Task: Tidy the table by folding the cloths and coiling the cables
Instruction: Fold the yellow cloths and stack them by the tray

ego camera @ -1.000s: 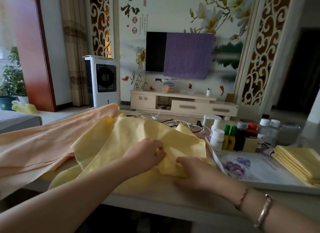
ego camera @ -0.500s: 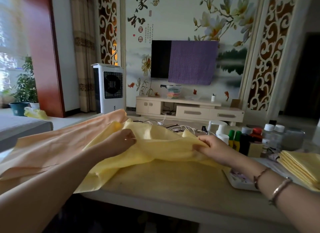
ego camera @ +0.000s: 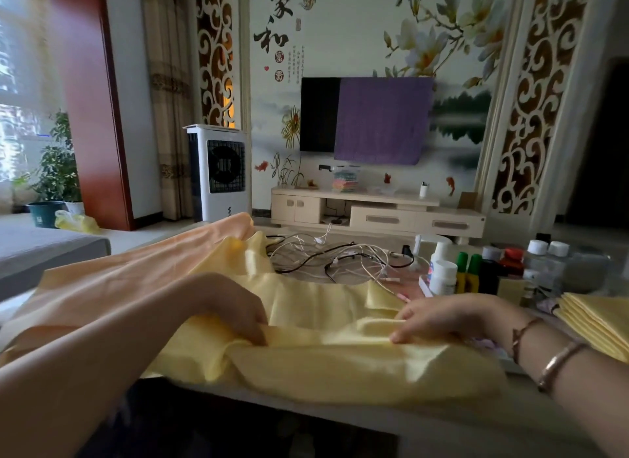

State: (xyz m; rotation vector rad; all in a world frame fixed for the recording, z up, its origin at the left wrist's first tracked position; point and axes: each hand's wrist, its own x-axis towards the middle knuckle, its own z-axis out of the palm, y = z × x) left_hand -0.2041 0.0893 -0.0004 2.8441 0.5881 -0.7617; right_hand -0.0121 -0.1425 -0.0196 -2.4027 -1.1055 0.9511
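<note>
On the table [ego camera: 476,420], a yellow cloth [ego camera: 340,362] is pinched at a fold by the curled fingers of the left hand [ego camera: 235,307] and right hand [ego camera: 442,316]; tangled cables [ego camera: 340,256] lie behind it

- A home living room, seen from a low table [ego camera: 442,433].
- A TV [ego camera: 320,114] hangs on the far wall, half draped with a purple cloth [ego camera: 383,120].
- Under it stands a cream TV cabinet [ego camera: 377,212] with drawers and small ornaments on top.
- The wall [ego camera: 340,31] carries a painted mural: magnolia flowers, brushed characters, fish.
- Carved scroll panels [ego camera: 531,100] flank the mural.
- A standing air cooler [ego camera: 219,173] sits left of the cabinet, beside curtains [ego camera: 168,100].
- Potted plants [ego camera: 56,175] stand by a bright window at the far left.
- Household clutter lies on the table: cloths [ego camera: 340,362], tangled cables [ego camera: 340,256], bottles [ego camera: 469,270].
</note>
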